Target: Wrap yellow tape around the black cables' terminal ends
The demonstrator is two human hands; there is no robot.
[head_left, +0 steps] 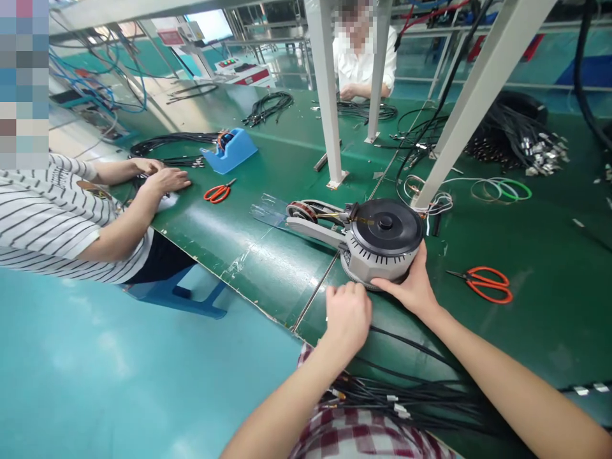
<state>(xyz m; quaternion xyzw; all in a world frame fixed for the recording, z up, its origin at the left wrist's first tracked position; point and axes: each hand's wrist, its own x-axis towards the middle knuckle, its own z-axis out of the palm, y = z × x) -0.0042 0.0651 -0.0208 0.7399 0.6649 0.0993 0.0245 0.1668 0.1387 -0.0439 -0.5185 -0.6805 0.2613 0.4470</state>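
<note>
The right hand, fingers cupped on the round grey, black-lidded tape dispenser at the green tabletop's near edge, should brace it firmly beside the left hand, whose fingers are curled together.

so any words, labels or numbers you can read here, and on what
No text here can be read.
Red sign at the back: too blurred.
White tags on the black cables: too small.
Grey tape machine under the right hand: no label shows.
</note>
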